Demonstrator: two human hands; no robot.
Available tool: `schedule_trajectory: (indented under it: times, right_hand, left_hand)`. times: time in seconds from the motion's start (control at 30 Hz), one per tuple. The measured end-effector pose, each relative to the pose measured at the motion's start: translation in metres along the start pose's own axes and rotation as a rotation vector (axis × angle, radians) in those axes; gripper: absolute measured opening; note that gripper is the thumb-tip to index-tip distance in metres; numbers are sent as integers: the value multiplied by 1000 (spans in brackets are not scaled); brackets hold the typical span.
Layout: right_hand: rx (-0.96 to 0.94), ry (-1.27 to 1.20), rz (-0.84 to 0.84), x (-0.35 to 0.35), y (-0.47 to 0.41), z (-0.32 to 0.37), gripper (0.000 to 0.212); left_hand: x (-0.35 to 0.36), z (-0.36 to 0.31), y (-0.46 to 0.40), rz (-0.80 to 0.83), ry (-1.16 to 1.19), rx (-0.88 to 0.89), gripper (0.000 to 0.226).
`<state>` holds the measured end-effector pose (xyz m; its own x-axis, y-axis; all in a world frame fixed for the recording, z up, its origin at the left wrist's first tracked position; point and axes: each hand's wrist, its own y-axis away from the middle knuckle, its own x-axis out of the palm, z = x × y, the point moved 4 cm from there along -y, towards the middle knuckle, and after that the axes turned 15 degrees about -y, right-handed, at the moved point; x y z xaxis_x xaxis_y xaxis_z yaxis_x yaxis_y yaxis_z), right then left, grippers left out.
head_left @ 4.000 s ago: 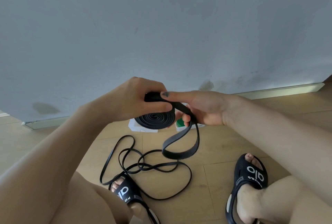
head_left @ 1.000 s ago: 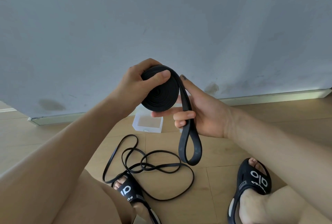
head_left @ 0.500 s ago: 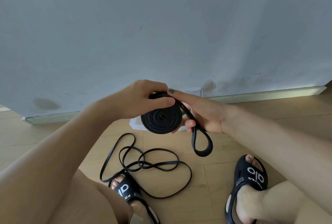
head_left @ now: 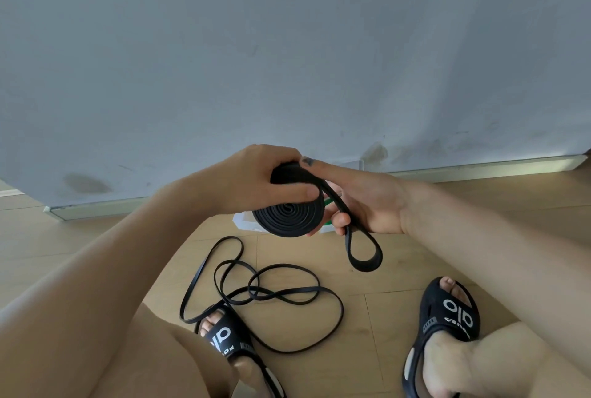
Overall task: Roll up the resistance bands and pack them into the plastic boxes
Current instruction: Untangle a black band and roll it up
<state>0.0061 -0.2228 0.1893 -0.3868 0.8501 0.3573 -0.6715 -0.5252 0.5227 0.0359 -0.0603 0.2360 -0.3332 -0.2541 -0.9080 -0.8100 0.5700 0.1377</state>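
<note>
Between the two hands, above the floor [head_left: 399, 327], the person is winding a black band into a flat coil [head_left: 287, 217]; the left hand [head_left: 256, 178] is gripping that coil, thumb pressing across its face, probably so the turns cannot spring loose; the right hand [head_left: 361, 202] is curling its fingers round the loose tail [head_left: 364, 253], which is hanging in a short loop below it, likely feeding it on under tension; only that bit seems left to wind. Below the left hand a thinner band [head_left: 262, 297] is lying tangled on the floor, not yet rolled. Just beyond the coil, a clear plastic box [head_left: 244, 222] is waiting, mostly hidden.
</note>
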Motion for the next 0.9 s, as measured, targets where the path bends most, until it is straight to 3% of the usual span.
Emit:
schedule_trajectory:
  times: [0.07, 0.3, 0.67, 0.8, 0.9]
  right_hand:
    - [-2, 4, -7, 0, 0, -1, 61]
    - [-26, -157, 115, 4, -1, 4, 65]
    - [-96, -167, 158, 13, -3, 3, 95]
    - [-254, -150, 31, 15, -7, 7, 96]
    - [-391, -102, -167, 17, -9, 12, 93]
  left_hand:
    - [0, -2, -2, 3, -40, 5, 22]
    - [-12, -2, 4, -148, 197, 8, 8]
    - [-15, -1, 2, -282, 378, -49, 23]
    - [-19, 4, 0, -387, 485, -90, 22]
    - [-21, 5, -5, -465, 646, -136, 21]
